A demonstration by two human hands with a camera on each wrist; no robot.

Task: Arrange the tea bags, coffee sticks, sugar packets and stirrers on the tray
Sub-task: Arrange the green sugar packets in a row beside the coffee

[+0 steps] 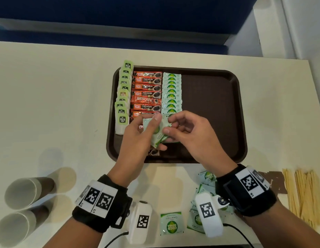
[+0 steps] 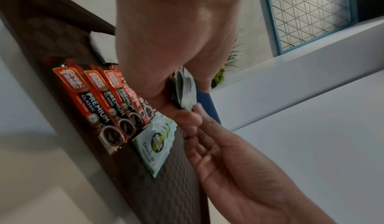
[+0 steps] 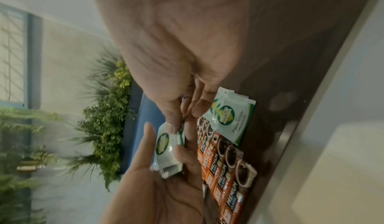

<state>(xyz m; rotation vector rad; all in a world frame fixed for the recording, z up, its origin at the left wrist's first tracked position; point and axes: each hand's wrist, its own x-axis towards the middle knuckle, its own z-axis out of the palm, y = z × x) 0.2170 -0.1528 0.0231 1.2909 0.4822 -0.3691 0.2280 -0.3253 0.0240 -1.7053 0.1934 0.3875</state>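
A brown tray (image 1: 218,111) holds a column of tea bags (image 1: 122,97), a column of coffee sticks (image 1: 146,93) and a row of overlapping green sugar packets (image 1: 171,93). Above the tray's near half, my left hand (image 1: 160,132) grips a small stack of sugar packets (image 1: 156,138) between thumb and fingers. My right hand (image 1: 168,124) pinches the top edge of one packet (image 3: 166,145) in that stack. The nearest laid sugar packet (image 2: 155,142) lies flat beside the coffee sticks (image 2: 104,112). Wooden stirrers (image 1: 304,194) lie on the table at the right.
Loose sugar packets (image 1: 170,223) lie on the table in front of the tray, some under my right wrist. Two paper cups (image 1: 23,192) lie on their sides at the near left. The tray's right half is bare.
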